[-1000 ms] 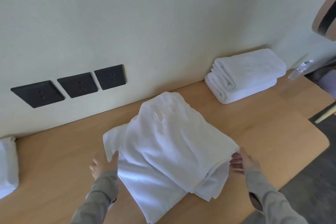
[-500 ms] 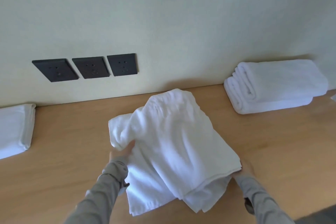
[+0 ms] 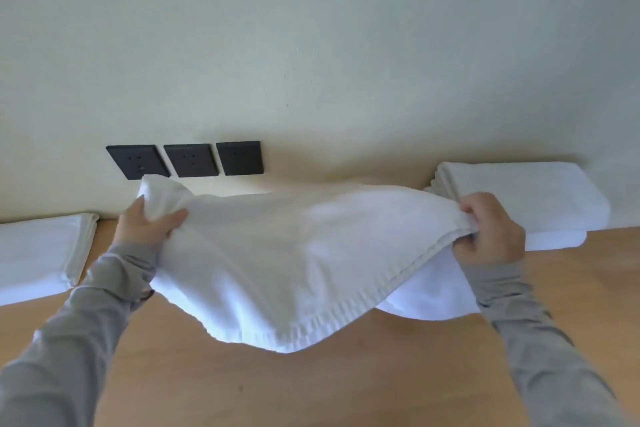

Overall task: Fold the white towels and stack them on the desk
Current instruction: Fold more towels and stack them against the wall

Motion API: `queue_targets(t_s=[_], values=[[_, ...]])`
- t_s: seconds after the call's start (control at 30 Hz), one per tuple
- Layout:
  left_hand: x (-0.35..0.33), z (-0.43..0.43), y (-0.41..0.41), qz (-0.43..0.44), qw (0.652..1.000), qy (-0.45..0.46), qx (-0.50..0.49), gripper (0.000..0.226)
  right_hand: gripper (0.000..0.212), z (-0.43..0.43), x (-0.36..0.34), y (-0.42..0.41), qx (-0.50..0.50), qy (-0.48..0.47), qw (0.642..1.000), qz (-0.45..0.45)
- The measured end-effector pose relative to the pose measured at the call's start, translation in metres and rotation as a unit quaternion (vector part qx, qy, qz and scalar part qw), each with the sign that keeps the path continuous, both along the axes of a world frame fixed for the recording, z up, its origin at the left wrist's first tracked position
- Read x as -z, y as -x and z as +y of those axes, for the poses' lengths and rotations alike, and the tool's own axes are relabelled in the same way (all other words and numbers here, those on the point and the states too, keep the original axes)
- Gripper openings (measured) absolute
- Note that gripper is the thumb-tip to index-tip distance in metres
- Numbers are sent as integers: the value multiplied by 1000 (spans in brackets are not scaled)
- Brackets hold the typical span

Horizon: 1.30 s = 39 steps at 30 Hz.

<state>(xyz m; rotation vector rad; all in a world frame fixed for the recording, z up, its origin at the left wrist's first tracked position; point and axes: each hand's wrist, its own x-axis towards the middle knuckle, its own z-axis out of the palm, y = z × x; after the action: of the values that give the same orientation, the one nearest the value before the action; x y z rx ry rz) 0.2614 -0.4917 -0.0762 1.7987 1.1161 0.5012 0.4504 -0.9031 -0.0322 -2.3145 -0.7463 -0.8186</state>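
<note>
Towel (image 3: 277,253) lifted off bench (image 3: 346,388), spread between both hands.
Left hand (image 3: 145,225) and right hand (image 3: 491,229) fingers pinch opposite edges; soft, limp cloth, sags mid-span, best held at corners.

Two bare hands, left hand (image 3: 145,229), right hand (image 3: 491,232), long grey sleeves (image 3: 104,305)

1. There is a single view, from a camera worn on the person's head.
2. It faces forward and slightly down, straight at the wall (image 3: 311,45) behind the counter (image 3: 242,385).
3. It sits close: both sleeved forearms enter from the lower corners, and the wide lens bows the counter's back edge.
4. The wall fills the upper half, the counter the lower.
</note>
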Motion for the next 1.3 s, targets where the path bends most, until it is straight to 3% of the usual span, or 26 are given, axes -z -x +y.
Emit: queue_targets(t_s=[0.13,0.23,0.27,0.33,0.4,0.43,0.5,0.6,0.7,0.87,1.0,1.1,1.17,1.3], values=[[-22,34,34,17,999,-2,-27,64,42,-27,8,37,-18,134,988,-69],[0,47,49,76,997,24,-19,76,38,-38,64,77,-80,250,964,44],[17,46,50,97,995,31,0,76,40,-35,85,88,-95,313,938,116],[59,43,55,144,986,78,16,73,51,-23,122,101,-108,471,829,280],[96,36,65,182,973,139,11,74,59,-2,146,109,-133,543,729,396],[110,32,72,186,971,153,14,74,62,12,152,109,-145,545,714,415],[127,26,89,163,973,165,11,81,59,43,157,110,-160,540,727,392],[132,24,118,135,977,167,-14,100,44,97,166,124,-177,513,775,323],[132,23,144,131,972,194,-21,90,42,157,172,158,-233,461,801,304],[137,18,192,123,969,216,-9,95,40,250,176,239,-359,369,807,289],[154,20,223,207,950,213,98,50,34,291,177,290,-442,316,809,223],[152,24,235,221,950,207,70,24,37,309,186,309,-433,356,797,226],[147,27,238,213,950,223,44,21,46,316,195,314,-410,388,782,264],[142,30,241,117,938,327,4,41,55,324,197,324,-385,374,798,274]])
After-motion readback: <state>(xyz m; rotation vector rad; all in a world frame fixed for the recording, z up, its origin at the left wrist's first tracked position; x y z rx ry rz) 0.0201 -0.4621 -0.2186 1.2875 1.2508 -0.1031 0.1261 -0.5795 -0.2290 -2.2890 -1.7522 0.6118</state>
